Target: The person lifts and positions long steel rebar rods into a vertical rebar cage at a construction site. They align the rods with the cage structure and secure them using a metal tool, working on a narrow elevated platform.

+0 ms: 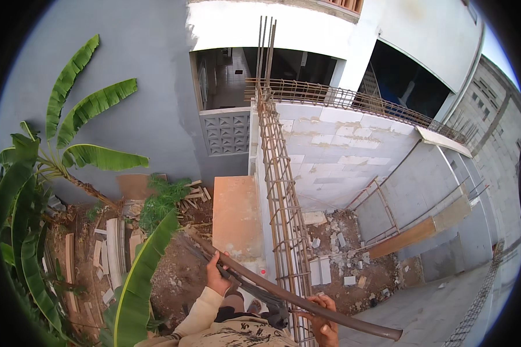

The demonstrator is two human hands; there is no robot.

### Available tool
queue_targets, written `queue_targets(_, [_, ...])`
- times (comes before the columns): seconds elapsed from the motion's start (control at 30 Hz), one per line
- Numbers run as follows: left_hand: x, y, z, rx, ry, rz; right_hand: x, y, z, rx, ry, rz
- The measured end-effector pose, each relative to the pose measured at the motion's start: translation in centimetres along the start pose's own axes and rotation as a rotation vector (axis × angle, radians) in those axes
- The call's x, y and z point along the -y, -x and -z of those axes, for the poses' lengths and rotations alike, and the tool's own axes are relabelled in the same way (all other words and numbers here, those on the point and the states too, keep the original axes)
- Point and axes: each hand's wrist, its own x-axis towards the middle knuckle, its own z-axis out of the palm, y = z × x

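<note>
My left hand, closed, grips a long brown pipe-like length, with darker strips bunched beneath it, that slants from upper left to lower right across my body. My right hand is curled at that length farther right, beside a long rebar cage that runs away from me along a narrow wall top. Below, between my hands, part of my legs and a foot show. A large green banana leaf rises at my left.
I am high up. An orange board lies left of the cage; banana plants and timber are further left. Right is a drop to rubble within block walls, crossed by a plank. Upright bars stand ahead.
</note>
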Motion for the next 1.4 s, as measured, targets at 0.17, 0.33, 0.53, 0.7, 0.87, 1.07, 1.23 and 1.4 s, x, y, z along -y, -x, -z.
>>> queue_targets(0.17, [-0.1, -5.6, -4.8, -0.010, -0.065, 0.085, 0.3, -5.8, -1.8, -0.204, -0.250, 0.620])
queue_targets(0.33, [-2.0, -11.4, -11.7, 0.207, -0.209, 0.181, 6.0, -15.2, -5.8, -0.088, -0.224, 0.795])
queue_targets(0.53, [-5.3, -14.6, -14.3, 0.172, -0.635, -0.135, 10.1, -26.6, -9.0, -0.162, -0.209, 0.938])
queue_targets(0.7, [-13.1, -16.0, -9.7, -0.169, -0.527, -0.344, 10.0, -36.4, -9.0, -0.159, -0.192, 1.016])
queue_targets(0.87, [-20.9, -13.7, -4.5, -0.499, -0.359, -0.434, 7.7, -46.3, -9.5, -0.218, -0.204, 1.108])
queue_targets(1.07, [-23.9, -10.5, 1.4, -0.721, -0.188, -0.551, 5.7, -54.5, -10.1, -0.315, -0.221, 1.173])
queue_targets(1.23, [-23.0, -10.3, 3.4, -0.811, -0.181, -0.560, 4.6, -59.7, -9.0, -0.438, -0.271, 1.124])
queue_targets(1.4, [-22.5, -11.7, 3.6, -0.690, -0.190, -0.566, 0.8, -66.4, -8.3, -0.595, -0.319, 1.047])
